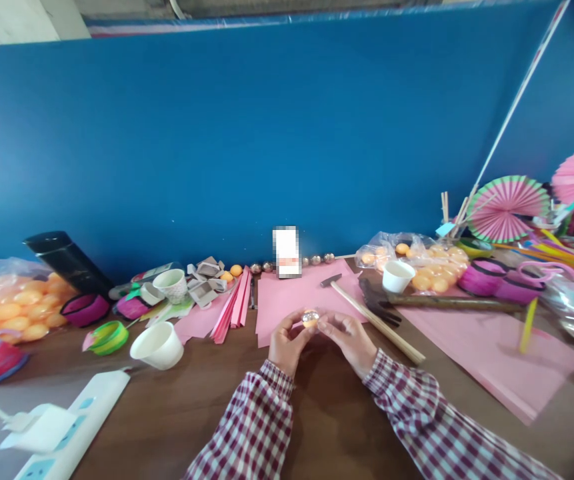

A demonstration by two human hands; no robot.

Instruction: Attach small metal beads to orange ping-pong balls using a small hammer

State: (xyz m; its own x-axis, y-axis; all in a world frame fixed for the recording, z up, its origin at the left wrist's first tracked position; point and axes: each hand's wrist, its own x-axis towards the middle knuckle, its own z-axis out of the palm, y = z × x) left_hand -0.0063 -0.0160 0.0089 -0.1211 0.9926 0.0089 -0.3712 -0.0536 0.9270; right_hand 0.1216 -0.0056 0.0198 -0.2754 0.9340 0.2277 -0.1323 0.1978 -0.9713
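Note:
A small shiny ball (310, 318), silvery on top and orange below, is held between my two hands above the table's middle. My left hand (289, 341) pinches its left side with thumb and finger. On its right side, the fingertips of my right hand (347, 337) close against it. Pink paper (281, 300) lies just beyond my hands. Several similar metallic balls (329, 258) stand in a row at the paper's far edge, partly hidden behind a blurred white patch.
Right of my hands lie a small hammer (377, 323) and a claw hammer (457, 303). White cups (157, 345) and a power strip (87, 420) are at left. Bags of orange balls (17, 307) sit on both sides. A blue partition (267, 133) rises behind.

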